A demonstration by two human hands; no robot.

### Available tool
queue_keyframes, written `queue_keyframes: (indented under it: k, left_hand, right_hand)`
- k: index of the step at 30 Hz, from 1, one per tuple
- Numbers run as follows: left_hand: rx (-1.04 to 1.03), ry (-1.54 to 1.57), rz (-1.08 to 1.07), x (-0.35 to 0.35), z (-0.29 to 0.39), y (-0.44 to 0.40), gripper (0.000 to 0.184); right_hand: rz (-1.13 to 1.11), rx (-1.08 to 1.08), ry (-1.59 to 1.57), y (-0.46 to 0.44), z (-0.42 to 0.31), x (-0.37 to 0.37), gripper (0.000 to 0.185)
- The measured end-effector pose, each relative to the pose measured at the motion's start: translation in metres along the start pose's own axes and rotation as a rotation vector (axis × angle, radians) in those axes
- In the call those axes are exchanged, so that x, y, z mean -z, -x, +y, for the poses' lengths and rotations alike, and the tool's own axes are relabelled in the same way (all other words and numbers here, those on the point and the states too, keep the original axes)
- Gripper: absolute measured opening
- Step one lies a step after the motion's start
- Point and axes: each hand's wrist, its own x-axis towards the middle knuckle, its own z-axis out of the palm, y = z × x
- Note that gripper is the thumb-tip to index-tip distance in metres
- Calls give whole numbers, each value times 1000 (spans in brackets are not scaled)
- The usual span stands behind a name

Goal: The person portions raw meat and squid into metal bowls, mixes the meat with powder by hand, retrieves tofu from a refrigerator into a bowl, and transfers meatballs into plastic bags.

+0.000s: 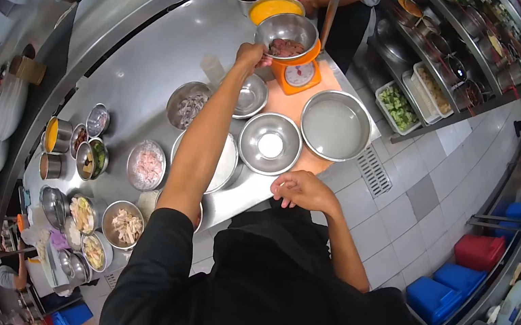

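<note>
My hands are well apart: left hand [255, 57] at the rim of one meat bowl [287, 31], can't tell if it's gripping; right hand [304, 190] loosely open by the worktop [142, 67]'s near edge. Bowl's on one orange scale [299, 78], right edge. One cloudy-liquid basin [335, 127] and one steel bowl [270, 145] sit near the near-right corner.

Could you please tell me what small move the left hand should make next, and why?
Probably ease the left hand clear of the bowl: it is at the rim, the bowl of meat sits on the scale, and any touch might disturb the reading.
</note>
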Motion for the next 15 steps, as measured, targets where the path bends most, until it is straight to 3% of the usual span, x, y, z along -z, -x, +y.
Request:
queue_keyframes:
  k: [4,9,12,14,15]
  left_hand:
    - [-23,-63,38,-3,0,6,24]
    - [28,-138,28,-3,1,9,33]
    - [33,-192,80,-9,5,17,36]
    - [13,-218,135,-11,4,16,38]
    - [-8,-143,82,-11,-6,7,37]
  right_hand:
    - [25,28,117,-11,-15,8,31]
    - [83,195,517,-49,-45,-11,25]
    - [164,529,719,-114,-26,-47,16]
    - [-20,371,947,-159,-15,-63,15]
    - [128,713,1005,-199,31,-74,16]
